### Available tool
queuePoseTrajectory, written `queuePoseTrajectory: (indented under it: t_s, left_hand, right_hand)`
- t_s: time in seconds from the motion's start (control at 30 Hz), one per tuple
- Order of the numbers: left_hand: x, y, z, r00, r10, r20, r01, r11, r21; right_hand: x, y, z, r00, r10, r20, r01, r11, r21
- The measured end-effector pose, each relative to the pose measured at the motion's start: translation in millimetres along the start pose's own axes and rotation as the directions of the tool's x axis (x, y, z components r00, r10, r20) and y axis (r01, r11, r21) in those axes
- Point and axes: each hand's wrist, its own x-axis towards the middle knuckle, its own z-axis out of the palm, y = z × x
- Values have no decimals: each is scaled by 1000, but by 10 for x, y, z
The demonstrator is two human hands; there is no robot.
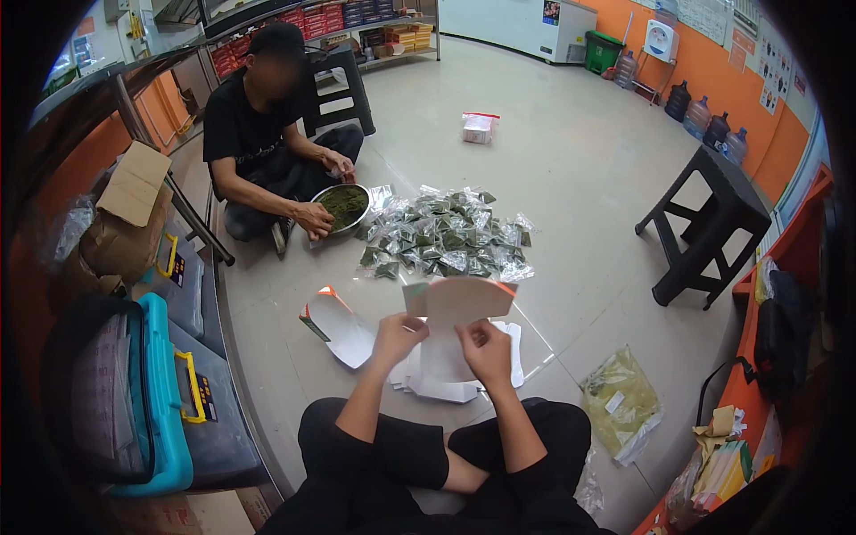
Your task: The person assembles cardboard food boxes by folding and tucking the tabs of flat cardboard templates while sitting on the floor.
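Note:
I hold a white paperboard carton (456,308) in front of me, its upper part curved and its outer side edged with orange and green. My left hand (403,338) pinches its left side. The thumb and fingers of my right hand (487,349) are closed on its lower right side. Below it, flat white carton blanks (439,386) lie on the floor by my crossed legs. To the left sits a partly folded carton (341,328), white inside with an orange edge. Beyond my hands spreads a heap of small clear bags (446,234) with green contents.
At the far left a person (267,143) sits on the floor, a hand in a metal bowl (366,212) of green crumbly stuff. A black stool (709,223) stands right, near a yellowish plastic bag (622,403). Storage bins (209,401) line the left; a small package (480,127) lies farther off.

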Motion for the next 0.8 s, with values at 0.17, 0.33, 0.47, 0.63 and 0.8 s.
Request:
queuePoseTrajectory:
  t_s: [0.17,0.33,0.47,0.63,0.8]
  left_hand:
    - [47,-10,-80,978,-95,186,86,995,57]
    - [62,-182,-28,984,-68,166,49,992,114]
    - [23,-275,172,971,61,-233,10,956,292]
    - [-107,239,66,890,-142,433,436,539,-721]
    - [-53,157,178,972,-77,223,213,694,-688]
  right_hand:
    - [66,-104,-291,855,-159,-494,-124,861,-493]
    - [204,67,-415,987,-73,-146,69,997,-33]
    - [173,79,-323,961,-196,-195,148,960,-237]
    - [97,84,-253,945,-306,-115,245,895,-372]
    - [58,57,-154,941,-333,58,332,877,-347]
